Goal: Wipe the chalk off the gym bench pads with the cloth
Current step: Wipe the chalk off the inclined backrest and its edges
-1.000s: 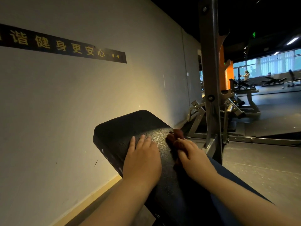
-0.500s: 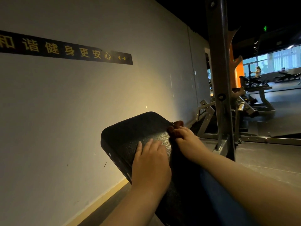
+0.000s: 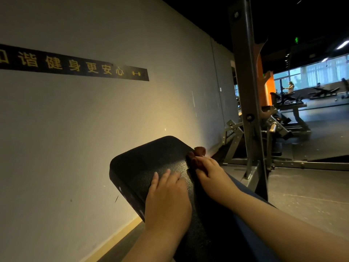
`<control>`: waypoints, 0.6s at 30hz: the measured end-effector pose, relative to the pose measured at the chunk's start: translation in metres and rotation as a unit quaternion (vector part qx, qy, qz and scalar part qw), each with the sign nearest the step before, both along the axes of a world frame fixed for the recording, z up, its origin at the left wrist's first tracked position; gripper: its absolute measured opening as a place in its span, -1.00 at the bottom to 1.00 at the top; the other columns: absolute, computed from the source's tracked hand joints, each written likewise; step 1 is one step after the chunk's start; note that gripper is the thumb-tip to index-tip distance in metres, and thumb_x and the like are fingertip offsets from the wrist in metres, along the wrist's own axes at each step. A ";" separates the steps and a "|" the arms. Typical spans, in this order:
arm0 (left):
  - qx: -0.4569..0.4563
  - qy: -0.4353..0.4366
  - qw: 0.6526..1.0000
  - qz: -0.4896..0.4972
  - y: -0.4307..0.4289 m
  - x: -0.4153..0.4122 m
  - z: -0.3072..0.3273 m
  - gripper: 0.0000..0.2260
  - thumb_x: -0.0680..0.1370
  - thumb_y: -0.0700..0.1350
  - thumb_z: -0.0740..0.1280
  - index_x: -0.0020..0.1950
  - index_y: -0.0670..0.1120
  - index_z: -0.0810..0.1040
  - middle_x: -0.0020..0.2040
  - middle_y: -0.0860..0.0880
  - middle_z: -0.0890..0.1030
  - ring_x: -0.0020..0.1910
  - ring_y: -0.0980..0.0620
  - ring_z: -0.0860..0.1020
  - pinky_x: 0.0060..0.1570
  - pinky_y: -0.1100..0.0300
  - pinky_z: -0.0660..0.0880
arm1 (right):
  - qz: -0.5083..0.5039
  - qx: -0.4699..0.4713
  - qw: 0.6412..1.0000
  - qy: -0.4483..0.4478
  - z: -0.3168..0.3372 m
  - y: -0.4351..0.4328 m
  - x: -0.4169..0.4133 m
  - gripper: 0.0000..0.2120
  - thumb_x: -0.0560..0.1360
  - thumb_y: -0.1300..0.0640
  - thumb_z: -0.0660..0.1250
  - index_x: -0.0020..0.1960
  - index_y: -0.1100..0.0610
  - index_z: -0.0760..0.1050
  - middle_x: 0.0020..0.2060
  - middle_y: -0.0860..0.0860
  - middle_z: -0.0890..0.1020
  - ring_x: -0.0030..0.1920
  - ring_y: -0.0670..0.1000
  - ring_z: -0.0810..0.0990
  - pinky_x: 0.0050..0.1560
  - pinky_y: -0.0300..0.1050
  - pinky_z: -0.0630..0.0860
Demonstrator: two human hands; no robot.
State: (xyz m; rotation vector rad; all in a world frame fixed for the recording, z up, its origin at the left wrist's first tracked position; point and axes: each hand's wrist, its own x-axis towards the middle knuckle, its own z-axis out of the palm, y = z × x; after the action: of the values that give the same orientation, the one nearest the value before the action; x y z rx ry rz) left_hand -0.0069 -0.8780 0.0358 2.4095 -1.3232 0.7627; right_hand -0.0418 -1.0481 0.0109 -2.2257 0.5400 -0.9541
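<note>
A black textured bench pad (image 3: 151,157) runs away from me toward the wall, lit by a warm patch of light. My left hand (image 3: 167,197) lies flat on the pad with straight fingers, pressing on its near middle. My right hand (image 3: 209,173) grips a dark reddish-brown cloth (image 3: 198,153) at the pad's far right edge. Part of the cloth sticks out beyond my fingertips, bunched up. Chalk marks are not discernible in the dim light.
A grey wall (image 3: 94,120) with a black sign strip stands close on the left. A steel rack upright (image 3: 247,91) rises just right of the pad, with more gym machines (image 3: 283,125) behind. A person (image 3: 290,86) trains far off by the windows.
My right hand has slid the cloth farther along the pad's right edge, away from me. My left hand has kept its place on the pad.
</note>
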 end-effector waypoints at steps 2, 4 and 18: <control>0.004 -0.006 1.000 0.006 -0.001 0.000 -0.001 -0.57 0.68 -0.10 0.03 0.56 0.04 0.29 0.58 0.09 0.23 0.60 0.08 0.05 0.58 0.03 -0.16 | 0.011 0.005 1.000 0.023 -0.011 -0.017 -0.015 -0.55 0.66 0.04 0.18 0.54 -0.07 0.26 0.48 -0.05 0.32 0.43 0.01 0.37 0.48 0.01 0.29; 0.011 -0.008 1.000 0.012 -0.001 0.000 -0.001 -0.57 0.67 -0.11 0.05 0.55 0.04 0.30 0.58 0.10 0.24 0.60 0.08 0.05 0.58 0.01 -0.15 | -0.049 0.051 0.997 0.025 -0.023 -0.035 -0.026 -0.57 0.66 0.05 0.17 0.52 -0.04 0.31 0.46 0.05 0.36 0.40 0.09 0.40 0.46 0.10 0.33; 0.057 -0.024 0.998 0.000 -0.003 0.000 0.002 -0.59 0.66 -0.12 0.09 0.53 0.02 0.34 0.57 0.07 0.29 0.58 0.07 0.14 0.57 -0.08 -0.05 | -0.087 0.112 0.990 0.007 -0.077 -0.032 -0.111 -0.58 0.62 -0.09 0.15 0.47 -0.14 0.30 0.41 -0.01 0.37 0.34 0.06 0.45 0.36 0.20 0.45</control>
State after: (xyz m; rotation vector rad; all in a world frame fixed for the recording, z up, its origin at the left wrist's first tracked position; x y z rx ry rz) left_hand -0.0070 -0.8806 0.0373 2.4939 -1.4207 0.7698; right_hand -0.1528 -1.0798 -0.0658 -2.0093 0.8183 -0.9159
